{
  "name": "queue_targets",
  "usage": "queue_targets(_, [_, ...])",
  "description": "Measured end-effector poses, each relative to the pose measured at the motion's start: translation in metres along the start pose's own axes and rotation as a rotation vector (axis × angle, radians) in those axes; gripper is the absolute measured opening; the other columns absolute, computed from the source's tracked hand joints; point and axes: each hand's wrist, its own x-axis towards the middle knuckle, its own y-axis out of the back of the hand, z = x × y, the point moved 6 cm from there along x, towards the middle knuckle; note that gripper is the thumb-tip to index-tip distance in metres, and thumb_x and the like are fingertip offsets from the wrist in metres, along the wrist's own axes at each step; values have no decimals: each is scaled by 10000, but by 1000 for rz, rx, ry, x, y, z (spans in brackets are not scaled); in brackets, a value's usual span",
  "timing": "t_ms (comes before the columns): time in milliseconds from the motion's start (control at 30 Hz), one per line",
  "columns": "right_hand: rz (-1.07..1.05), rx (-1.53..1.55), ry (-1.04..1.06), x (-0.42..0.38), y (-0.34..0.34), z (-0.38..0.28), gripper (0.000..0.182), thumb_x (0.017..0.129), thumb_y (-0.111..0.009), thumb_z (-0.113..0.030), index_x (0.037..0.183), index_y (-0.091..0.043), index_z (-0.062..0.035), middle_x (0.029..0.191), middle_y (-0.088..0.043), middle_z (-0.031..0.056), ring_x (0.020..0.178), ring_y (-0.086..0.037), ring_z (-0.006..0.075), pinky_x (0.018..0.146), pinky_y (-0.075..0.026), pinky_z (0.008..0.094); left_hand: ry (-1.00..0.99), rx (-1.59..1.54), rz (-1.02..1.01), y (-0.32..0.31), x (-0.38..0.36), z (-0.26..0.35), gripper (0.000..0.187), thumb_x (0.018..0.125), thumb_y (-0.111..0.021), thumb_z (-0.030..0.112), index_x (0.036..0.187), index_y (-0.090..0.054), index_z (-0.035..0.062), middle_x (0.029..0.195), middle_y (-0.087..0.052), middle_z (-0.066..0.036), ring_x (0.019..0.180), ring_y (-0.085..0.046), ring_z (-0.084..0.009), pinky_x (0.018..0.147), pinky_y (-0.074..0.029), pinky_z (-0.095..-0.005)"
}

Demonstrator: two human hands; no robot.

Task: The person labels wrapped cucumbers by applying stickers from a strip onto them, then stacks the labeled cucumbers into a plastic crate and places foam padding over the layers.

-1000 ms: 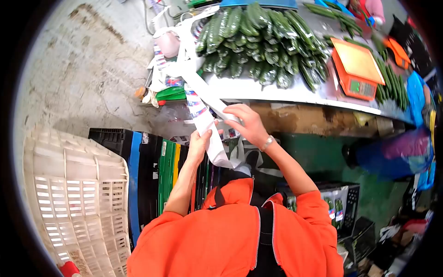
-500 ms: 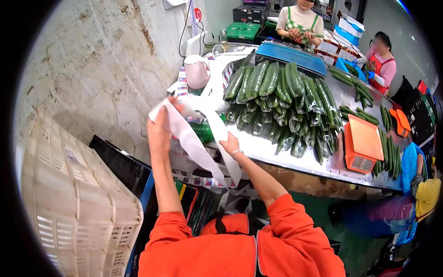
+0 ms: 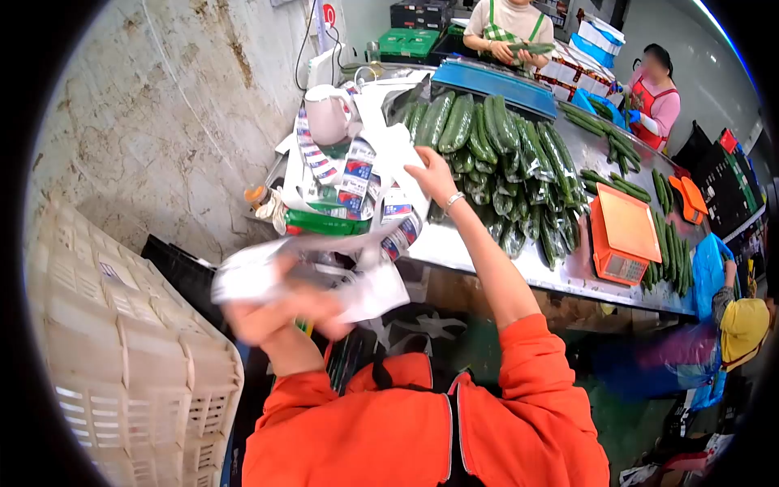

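A long strip of labels, white on one side and printed blue and red on the other, hangs in loops at the table's left end. My left hand, smeared by motion, is closed round a gathered part of the strip low in front of me. Beside the stacked cucumbers, my right hand pinches the strip's white backing between thumb and fingers. The wrapped cucumbers lie in a pile right of that hand. A pink mug stands behind the loops, and a green object lies beneath them.
An orange scale and loose cucumbers stand on the metal table to the right. A large white plastic crate is at my left, by the wall. Co-workers stand across the table and at far right.
My left hand has come down towards me with the strip. My right hand has moved up and farther away, to the white backing near the cucumbers. More printed labels now show.
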Motion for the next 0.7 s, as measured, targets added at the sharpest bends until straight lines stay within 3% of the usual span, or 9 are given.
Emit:
queue_targets(33, [56, -160, -109, -16, 3, 28, 454, 709, -641, -161, 1085, -498, 50, 1032, -564, 165, 965, -543, 236, 819, -422, 313, 498, -668, -9, -37, -16, -12, 380, 783, -533, 38, 1133, -454, -84, 1046, -578, -197, 875, -605, -239, 803, -456, -317])
queue_targets(100, [295, -163, 48, -63, 25, 14, 464, 720, -649, -182, 1096, -500, 46, 1114, -519, 178, 1020, -517, 267, 845, -410, 328, 721, -660, -145, -86, -30, -23, 394, 819, -513, 48, 1188, -417, -49, 970, -610, -176, 816, -620, -264, 768, -480, -340])
queue_targets(167, [31, 337, 50, -113, 33, -45, 446, 724, -652, -133, 1124, -505, -1, 1141, -516, 128, 1059, -496, 261, 883, -393, 326, 862, -774, -202, -107, -60, -40, 373, 835, -495, 49, 1186, -416, -49, 1100, -562, -183, 933, -592, -277, 783, -475, -347])
queue_targets(200, [-152, 177, 319, -138, 36, -75, 476, 678, -684, -87, 1122, -521, -36, 1129, -529, 91, 1076, -487, 237, 889, -391, 318, 928, -802, -223, -113, -69, -41, 336, 844, -493, 57, 1161, -448, -43, 1091, -571, -164, 955, -582, -243, 797, -465, -330])
queue_targets(267, [-257, -28, 513, -182, 39, -137, 492, 612, -725, -120, 1073, -561, -69, 1060, -547, 67, 993, -497, 232, 865, -398, 349, 929, -722, -264, -121, -77, -39, 304, 854, -481, 56, 1145, -474, -34, 1087, -575, -150, 949, -577, -203, 802, -456, -306])
queue_targets(400, [-281, -458, 739, -223, 31, -156, 375, 616, -709, -189, 965, -598, -112, 940, -563, -4, 862, -498, 214, 741, -413, 322, 880, -623, -343, -144, -99, -31, 244, 857, -487, 77, 1079, -531, -16, 976, -605, -68, 875, -561, -111, 768, -451, -255])
queue_targets(500, [-236, -509, 726, -238, 33, -142, 297, 636, -688, -162, 917, -600, -121, 860, -562, -12, 794, -500, 201, 695, -419, 297, 858, -433, -395, -151, -104, -23, 178, 843, -484, 73, 975, -567, -12, 819, -599, -49, 741, -531, -98, 671, -436, -253])
queue_targets(600, [-250, -506, 674, -251, 35, -140, 170, 680, -648, -155, 838, -593, -126, 770, -533, -6, 761, -491, 178, 683, -415, 287, 720, -330, -530, -158, -112, -24, 214, 828, -484, 51, 1022, -560, 1, 844, -603, -31, 787, -536, -85, 702, -429, -240])
queue_targets(700, [-307, -441, 590, -255, 34, -134, 150, 703, -651, -168, 837, -621, -108, 771, -552, 7, 749, -497, 186, 683, -423, 303, 610, -359, -526, -158, -121, -21, 220, 822, -477, 52, 1020, -548, -12, 799, -602, -127, 717, -574, -176, 673, -445, -290])
